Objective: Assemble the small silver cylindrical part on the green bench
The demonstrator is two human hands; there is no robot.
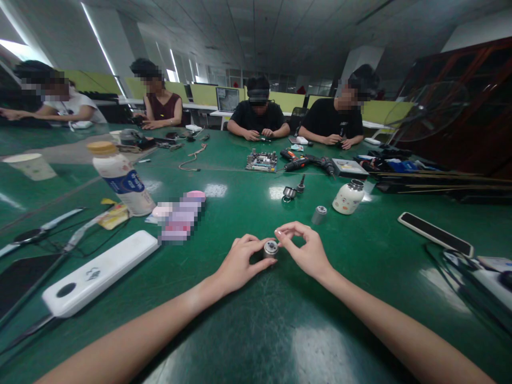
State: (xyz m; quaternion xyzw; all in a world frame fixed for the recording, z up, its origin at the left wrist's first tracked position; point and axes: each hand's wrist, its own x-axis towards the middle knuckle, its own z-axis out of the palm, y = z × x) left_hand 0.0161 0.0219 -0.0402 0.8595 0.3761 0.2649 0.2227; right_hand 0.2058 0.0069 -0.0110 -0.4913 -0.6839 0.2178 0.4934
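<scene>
A small silver metal cylinder (271,248), which looks like a little electric motor, stands upright on the green table with dark holes in its top face. The thumb and fingers of my left hand (242,261) close around it from the left. Just to its right is my right hand (306,250), thumb and fingertips drawn together beside the cylinder's upper edge. Whatever is in that pinch, if anything, is too small to make out. Beyond my right hand stands a similar metal cylinder (319,215).
A cream flask (349,197), its metal lid (289,193) and a phone (436,234) lie to the right. Leftward are a white power strip (102,272) and a bottle (122,181). Across the table, a circuit board (261,161) and power drills (298,161) lie before several seated people.
</scene>
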